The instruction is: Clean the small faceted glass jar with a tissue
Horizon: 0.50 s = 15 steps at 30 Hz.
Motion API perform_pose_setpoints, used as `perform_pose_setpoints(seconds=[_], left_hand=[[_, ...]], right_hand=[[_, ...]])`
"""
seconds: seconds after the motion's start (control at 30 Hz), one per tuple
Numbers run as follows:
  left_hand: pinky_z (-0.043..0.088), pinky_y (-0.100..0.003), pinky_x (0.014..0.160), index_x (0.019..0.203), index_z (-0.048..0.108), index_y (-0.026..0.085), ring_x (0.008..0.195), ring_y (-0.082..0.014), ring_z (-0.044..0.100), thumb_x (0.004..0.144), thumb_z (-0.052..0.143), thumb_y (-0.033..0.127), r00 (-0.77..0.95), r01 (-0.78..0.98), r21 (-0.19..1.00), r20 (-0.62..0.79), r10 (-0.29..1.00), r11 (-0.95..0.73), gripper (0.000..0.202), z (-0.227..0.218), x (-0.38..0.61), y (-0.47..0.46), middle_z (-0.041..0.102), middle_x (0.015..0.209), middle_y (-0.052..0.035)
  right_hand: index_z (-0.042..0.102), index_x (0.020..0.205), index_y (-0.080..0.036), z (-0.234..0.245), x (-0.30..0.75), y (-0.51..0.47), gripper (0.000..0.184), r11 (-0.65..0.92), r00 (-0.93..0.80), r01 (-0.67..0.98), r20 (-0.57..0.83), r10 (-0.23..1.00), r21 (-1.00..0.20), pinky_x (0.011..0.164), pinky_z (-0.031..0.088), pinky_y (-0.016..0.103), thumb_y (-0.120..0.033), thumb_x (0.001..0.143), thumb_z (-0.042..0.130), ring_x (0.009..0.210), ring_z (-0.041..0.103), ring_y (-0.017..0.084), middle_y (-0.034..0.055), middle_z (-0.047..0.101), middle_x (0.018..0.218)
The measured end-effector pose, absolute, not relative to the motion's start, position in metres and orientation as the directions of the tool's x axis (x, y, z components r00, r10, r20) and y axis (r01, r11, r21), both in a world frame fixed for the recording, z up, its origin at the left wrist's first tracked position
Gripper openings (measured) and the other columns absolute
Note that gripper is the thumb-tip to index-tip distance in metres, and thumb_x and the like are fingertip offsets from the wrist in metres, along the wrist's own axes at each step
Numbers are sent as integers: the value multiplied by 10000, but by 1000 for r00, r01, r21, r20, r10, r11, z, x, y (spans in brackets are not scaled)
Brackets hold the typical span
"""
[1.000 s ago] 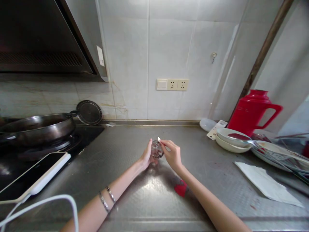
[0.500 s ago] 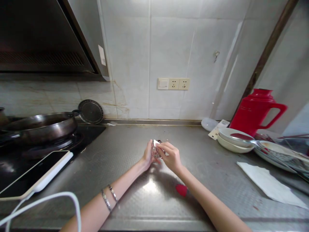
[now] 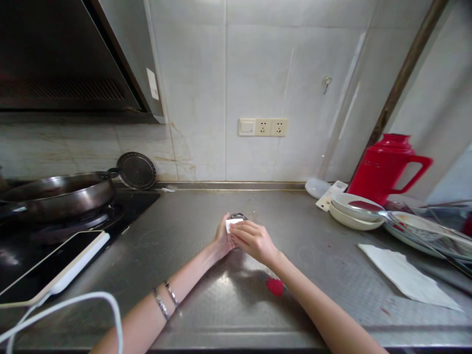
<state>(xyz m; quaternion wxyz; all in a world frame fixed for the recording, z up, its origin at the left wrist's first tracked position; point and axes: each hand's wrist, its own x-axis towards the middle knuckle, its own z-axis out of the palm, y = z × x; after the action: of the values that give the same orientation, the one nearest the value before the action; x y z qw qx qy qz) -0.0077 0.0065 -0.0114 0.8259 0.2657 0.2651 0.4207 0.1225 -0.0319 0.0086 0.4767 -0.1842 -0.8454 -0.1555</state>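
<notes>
Over the middle of the steel counter (image 3: 177,231) my two hands are close together. My left hand (image 3: 222,240) is curled around a small shiny round object (image 3: 239,216); only its dark curved rim shows, and I cannot make out its kind. Pinched in my right hand (image 3: 257,242) is a small white piece of paper (image 3: 232,223), pressed against the round object. My right fingers cover most of both things. A red heart-shaped piece (image 3: 275,286) lies on the counter beside my right forearm, partly hidden by it.
To the left, a steel pan (image 3: 61,194) sits on the stove, with a phone (image 3: 55,268) and its white cable (image 3: 92,296) nearer me. At right are a red thermos (image 3: 383,169), stacked bowls (image 3: 354,219), plates (image 3: 413,241) and a paper towel (image 3: 405,275).
My right hand has moved slightly left and down, laying the white paper flatter over the round object, which now shows less. The view has shifted a little.
</notes>
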Motion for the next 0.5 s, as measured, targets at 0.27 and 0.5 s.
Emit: perform_pose_setpoints(seconds=[0.27,0.5], left_hand=[[380,-231,451,657,561,128,461,-132,527,858,417,491,418,-642,615,-219,881,458,439,-5,-11,9,563,544,-33],[402,-244,468,639,578,126,477,-141,542,839,444,407,394,-665,617,-189,899,421,369,4,-13,8,596,570,-50]], right_hand=[[625,1091,-151,9,127,-38,230,875,-566,452,814,130,175,775,578,323,-128,870,568,958,662,209,91,711,1000],[639,1072,-186,13,130,-38,210,866,-604,454,786,128,209,809,583,335,-157,910,509,988,657,199,73,715,1031]])
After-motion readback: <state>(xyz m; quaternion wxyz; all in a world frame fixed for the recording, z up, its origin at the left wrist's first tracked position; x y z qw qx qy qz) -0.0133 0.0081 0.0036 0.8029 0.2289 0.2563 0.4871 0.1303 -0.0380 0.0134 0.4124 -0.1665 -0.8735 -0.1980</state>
